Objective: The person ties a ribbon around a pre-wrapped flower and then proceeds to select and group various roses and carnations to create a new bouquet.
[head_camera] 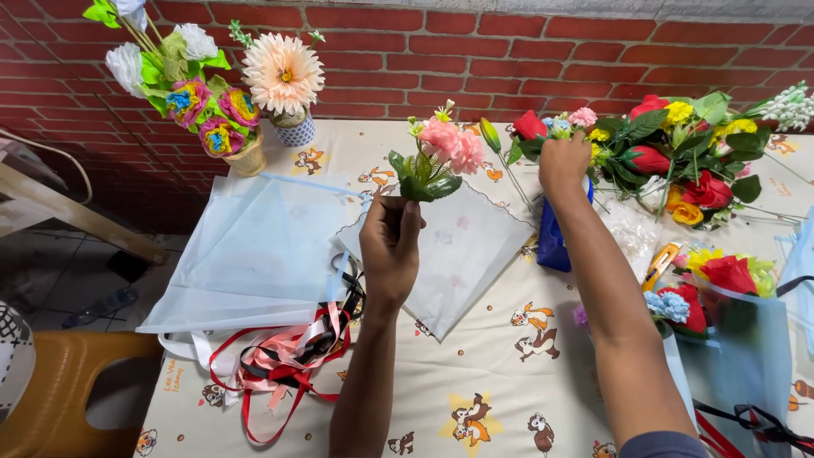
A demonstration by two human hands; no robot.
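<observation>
Currently, the left hand (pixel 390 246) holds a small artificial bouquet (pixel 437 157) above the table (pixel 475 382), with the fingers curled together and clamped around its stems. The bouquet consists of two pink ruffled blooms at the top, a small pale green sprig beside them, and dark green pointed leaves fanning out just above the fingers. It stands roughly upright, tilted slightly away from the person.

All positions below are given relative to this bouquet.

Directly beneath it lies a pale, translucent wrapping sheet (pixel 462 254) with a faint pattern, one corner pointing toward the person. To the left of the bouquet rests a stack of light blue sheets (pixel 254 246), and below that stack lies a tangle of red, pink and black ribbons (pixel 280 360).

To the right of the bouquet, the right hand (pixel 564 161) reaches into a loose pile of artificial flowers (pixel 678 161) made up of red, yellow and pink blooms with green leaves. Its fingers are closed together among the stems; exactly which stem they grip cannot be determined. A dark blue package (pixel 551 242) sits just below this hand.

Further left and behind the bouquet, near the brick wall (pixel 509 59), stand two small pots: one with a large peach flower (pixel 282 75), one with multicoloured paper flowers (pixel 203 106).

The table carries a cream cloth printed with cartoon chipmunks.
</observation>
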